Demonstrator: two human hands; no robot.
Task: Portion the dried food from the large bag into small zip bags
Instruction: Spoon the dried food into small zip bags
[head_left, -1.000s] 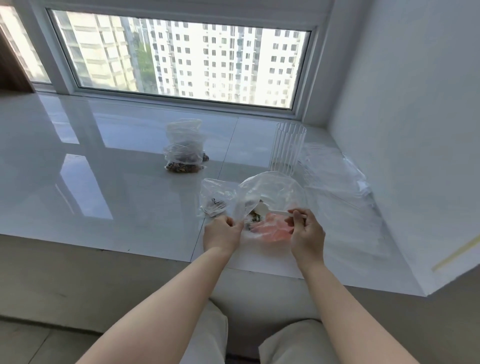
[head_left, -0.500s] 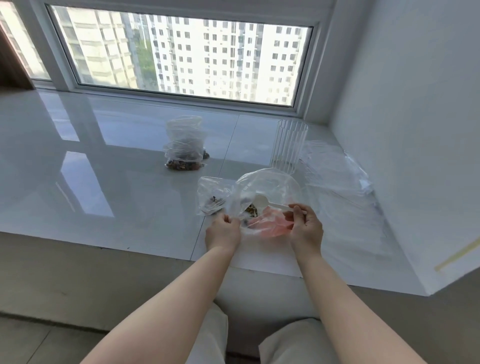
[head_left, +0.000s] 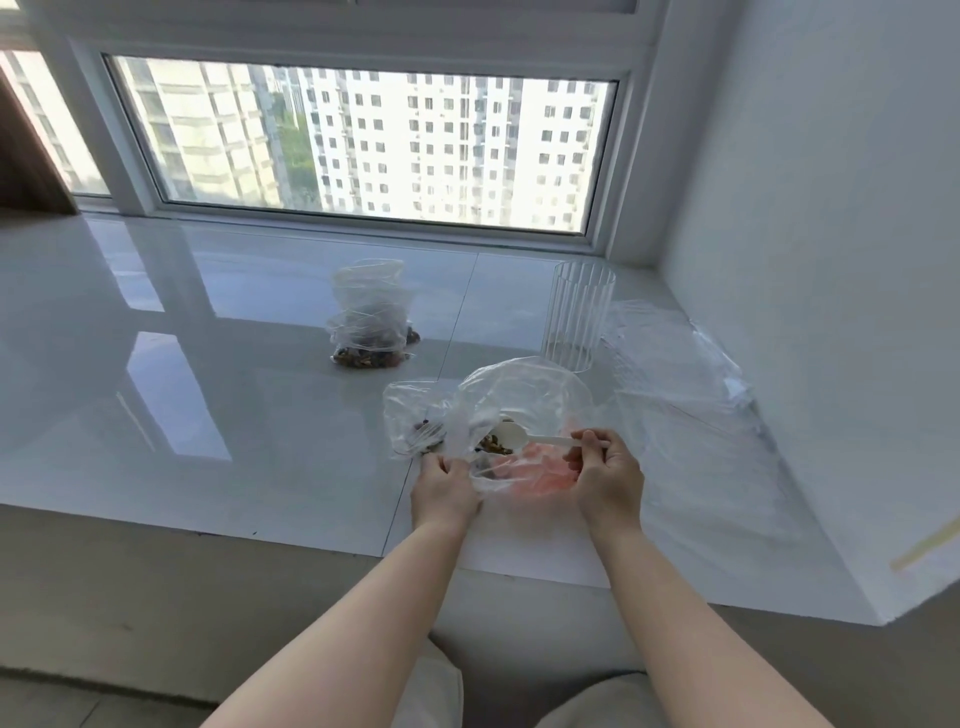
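At the near edge of the worktop (head_left: 234, 415), the right hand (head_left: 605, 475) pinches a spoon (head_left: 524, 441) pointing left into the large bag (head_left: 524, 395), whose rim the left hand (head_left: 441, 486) grips.

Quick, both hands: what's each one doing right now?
Left hand: closed, gripping the rim of the large clear bag.
Right hand: closed, pinching the handle of the white plastic spoon inside that bag.
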